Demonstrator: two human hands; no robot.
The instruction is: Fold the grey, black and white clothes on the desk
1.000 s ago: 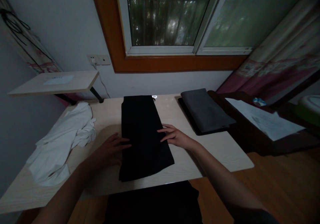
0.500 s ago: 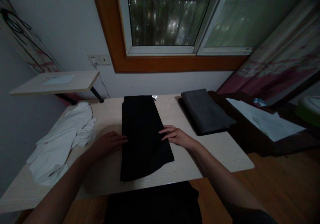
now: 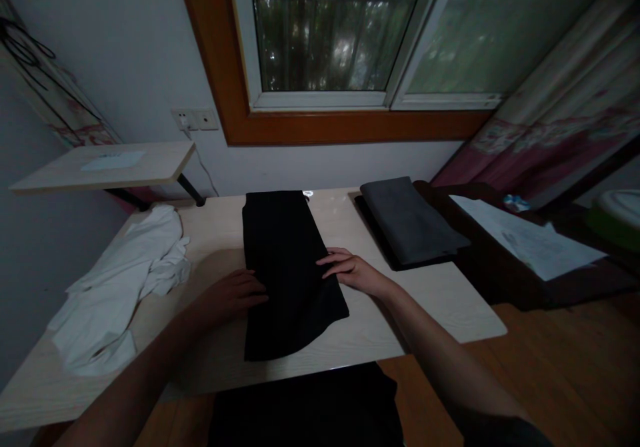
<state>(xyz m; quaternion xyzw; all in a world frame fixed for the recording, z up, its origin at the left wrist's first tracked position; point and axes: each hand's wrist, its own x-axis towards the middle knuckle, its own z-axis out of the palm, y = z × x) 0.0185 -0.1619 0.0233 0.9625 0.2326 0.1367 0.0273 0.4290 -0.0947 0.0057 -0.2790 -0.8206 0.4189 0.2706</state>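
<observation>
As left hand point(image 3: 233, 295) touches black cloth point(image 3: 287, 247), right hand point(image 3: 354, 271) likewise, grip apart (both unclenched)

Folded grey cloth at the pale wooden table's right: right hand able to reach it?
Likely yes: the right hand touches the rectangular black cloth, and nothing visible blocks its way to the folded grey cloth.

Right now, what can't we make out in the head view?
In the head view:
Flat black rectangular cloth: underside, hidden by its own top.
Bare left hand: thumb, hidden by the hand itself, so pinching or just resting is unclear.
Small pale paper on the raised wooden shelf: writing too small.
Black item: mostly covered by the folded dark-grey material.
Round green-and-white object: cut off by right edge.
</observation>
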